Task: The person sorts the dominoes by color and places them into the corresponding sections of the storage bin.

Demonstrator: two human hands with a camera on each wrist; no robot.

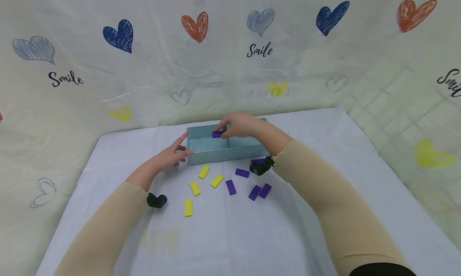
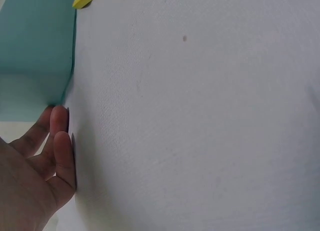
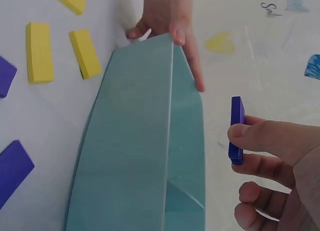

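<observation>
A white-covered table (image 1: pixel 209 244) fills much of the lower part of the head view. The teal box (image 1: pixel 223 154) sits on it at the frame's centre. At the box's left end, the left hand (image 1: pixel 167 156) touches it, fingers spread apart. Over the box, near frame centre, the right hand (image 1: pixel 242 124) has thumb and fingers clamped on a purple block (image 1: pixel 217 134). Below the box, yellow blocks (image 1: pixel 195 188) lie left of centre, other purple blocks (image 1: pixel 242 173) mostly to the right.

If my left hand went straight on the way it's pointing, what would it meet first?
Likely the teal box, at its left end: your left hand points at it, thumb seemingly at the rim, though contact is hard to judge.
</observation>
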